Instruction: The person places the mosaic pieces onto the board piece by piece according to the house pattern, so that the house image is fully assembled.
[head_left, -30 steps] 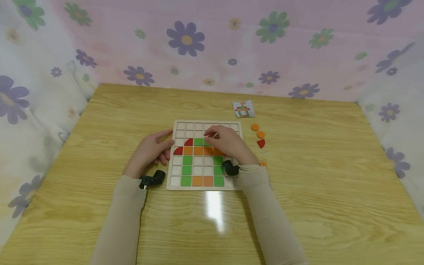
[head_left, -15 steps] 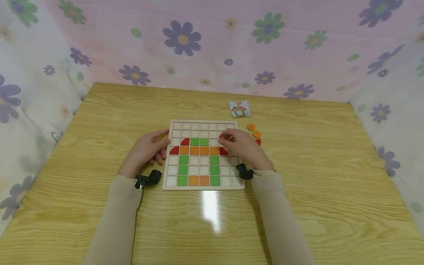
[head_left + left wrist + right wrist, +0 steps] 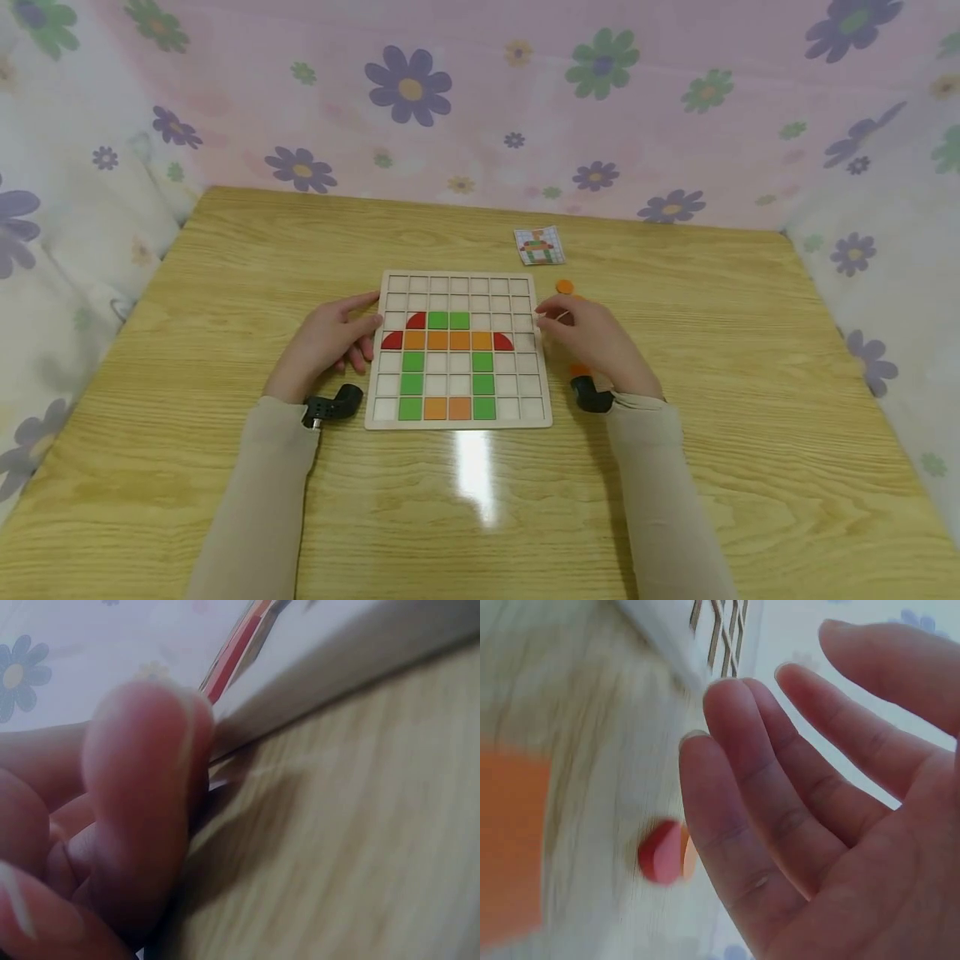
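A wooden grid board (image 3: 506, 385) lies flat on the table in the head view. Green squares (image 3: 411, 383), orange squares (image 3: 437, 340) and red quarter-circles (image 3: 503, 342) fill part of its cells. At the board's left edge rests my left hand (image 3: 322, 343), its thumb and index fingertips against the side; in the left wrist view the thumb (image 3: 142, 780) hides part of that contact. My right hand (image 3: 596, 337) hovers just past the right edge, holding nothing, with spread, slightly bent fingers. Below it, a red quarter-circle tile (image 3: 660, 853) shows in the right wrist view.
An orange disc (image 3: 565, 286) lies right of the board, another partly behind the right hand. An orange piece (image 3: 579, 369) shows beside the right wrist camera. Farther back lies a small printed pattern card (image 3: 539, 246). A flowered curtain (image 3: 480, 100) borders the table.
My right hand has moved right, from over the green squares to beyond the board's right edge, uncovering the board's right side. The left hand stays at the left edge.
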### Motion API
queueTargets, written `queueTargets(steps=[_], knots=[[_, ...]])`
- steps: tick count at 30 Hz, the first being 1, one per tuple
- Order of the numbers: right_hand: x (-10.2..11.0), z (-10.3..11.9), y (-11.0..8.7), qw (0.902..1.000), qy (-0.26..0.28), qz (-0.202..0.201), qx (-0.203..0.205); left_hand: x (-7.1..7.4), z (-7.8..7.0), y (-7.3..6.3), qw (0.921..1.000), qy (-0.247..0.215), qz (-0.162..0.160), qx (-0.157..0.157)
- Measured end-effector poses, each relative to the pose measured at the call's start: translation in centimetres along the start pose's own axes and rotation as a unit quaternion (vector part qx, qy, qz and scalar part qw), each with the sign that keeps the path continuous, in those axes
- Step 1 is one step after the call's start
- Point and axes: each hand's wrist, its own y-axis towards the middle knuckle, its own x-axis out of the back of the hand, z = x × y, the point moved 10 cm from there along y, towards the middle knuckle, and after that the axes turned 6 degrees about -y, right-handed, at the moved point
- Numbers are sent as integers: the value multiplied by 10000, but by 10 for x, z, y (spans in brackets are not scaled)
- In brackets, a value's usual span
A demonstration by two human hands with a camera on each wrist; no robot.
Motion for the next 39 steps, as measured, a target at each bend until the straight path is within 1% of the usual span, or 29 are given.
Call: queueTargets(steps=[7,13,17,22,30,35,39], knots=[[8,-27,-3,9997,83,-95,-230,1,-3,-1,9998,126,83,-128],[19,-49,-5,9982,238,-285,-474,1,-6,-2,9998,80,109,-132],[22,-59,-7,9978,38,-249,-616,1,-7,-3,9998,84,97,-133],[21,-65,-8,9969,-85,-155,-769,0,-6,-1,9998,135,87,-108],[17,-61,-3,9961,-490,-157,-714,-1,-6,-1,9998,188,69,-65],[16,-61,-4,9957,-474,-144,-777,-1,-3,0,9999,151,8,37],[16,-62,-2,9957,-484,-153,-774,-1,-4,1,9997,240,33,-19]])
